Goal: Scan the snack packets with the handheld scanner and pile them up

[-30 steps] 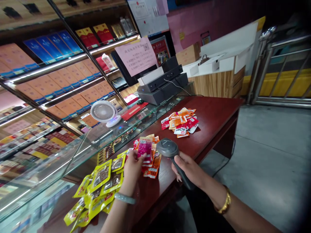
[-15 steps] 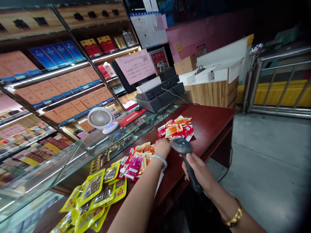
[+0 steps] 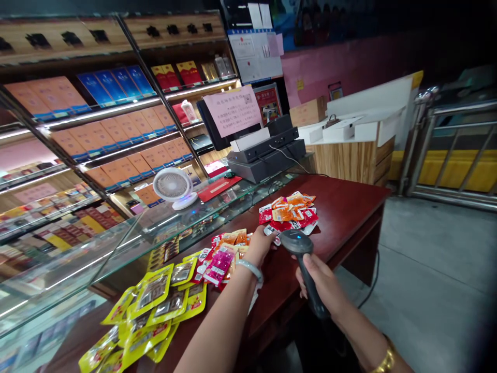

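In my right hand [image 3: 322,282] is a black handheld barcode scanner [image 3: 298,242], my fingers wrapped round its handle and a blue light lit on its head. My left hand [image 3: 261,247] reaches over the table, its fingertips closed on a small white-and-red snack packet [image 3: 273,234] by the scanner's head. Just beyond lies a pile of small red and orange snack packets [image 3: 289,211]. Left of my left wrist is another pile of small packets, with a magenta packet [image 3: 220,264] on top. Larger yellow snack bags [image 3: 153,308] are heaped nearer me.
The dark red table [image 3: 345,199] adjoins a glass display counter [image 3: 128,243]. On the counter stand a white fan [image 3: 173,185], a red folder [image 3: 219,187] and a cash register [image 3: 267,155]. Shelves of boxes [image 3: 116,129] rise behind. A metal railing [image 3: 454,150] is at the right.
The view has shifted, so the surroundings sit further right and slightly lower. At my left fingertips a packet now shows beside the scanner. My right hand still grips the scanner.
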{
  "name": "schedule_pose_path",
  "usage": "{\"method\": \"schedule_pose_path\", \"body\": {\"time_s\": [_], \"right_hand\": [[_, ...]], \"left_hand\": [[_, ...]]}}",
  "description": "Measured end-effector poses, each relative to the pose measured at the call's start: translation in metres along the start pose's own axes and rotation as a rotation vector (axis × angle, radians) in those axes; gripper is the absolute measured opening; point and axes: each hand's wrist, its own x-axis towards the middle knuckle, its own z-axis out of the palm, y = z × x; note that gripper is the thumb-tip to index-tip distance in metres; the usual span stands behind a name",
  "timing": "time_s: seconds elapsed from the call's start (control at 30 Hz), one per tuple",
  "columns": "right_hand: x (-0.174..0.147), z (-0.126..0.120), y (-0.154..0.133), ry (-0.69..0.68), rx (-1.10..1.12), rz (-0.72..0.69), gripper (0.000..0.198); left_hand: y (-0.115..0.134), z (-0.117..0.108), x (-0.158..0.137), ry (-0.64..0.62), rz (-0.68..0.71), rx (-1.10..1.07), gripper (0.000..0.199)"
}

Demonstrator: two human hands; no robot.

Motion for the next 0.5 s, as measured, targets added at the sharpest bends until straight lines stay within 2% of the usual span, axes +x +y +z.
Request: {"method": "schedule_pose_path", "body": {"time_s": [0.1,0.23,0.37,0.5], "right_hand": [[-0.002,0.009,0.001,-0.036,-0.013,0.004,0.051],[-0.007,0.025,0.003,-0.06,-0.019,0.008,0.05],[-0.011,0.043,0.008,-0.13,-0.033,0.023,0.048],[-0.014,0.06,0.017,-0.195,-0.071,0.046,0.047]], "left_hand": [[-0.014,-0.023,-0.019,-0.009,-0.026,-0.104,0.026],[-0.034,-0.058,-0.053,0.007,0.006,-0.274,0.035],[-0.049,-0.086,-0.082,0.079,-0.013,-0.356,0.042],[-0.058,-0.104,-0.098,0.149,-0.024,-0.405,0.052]]}}
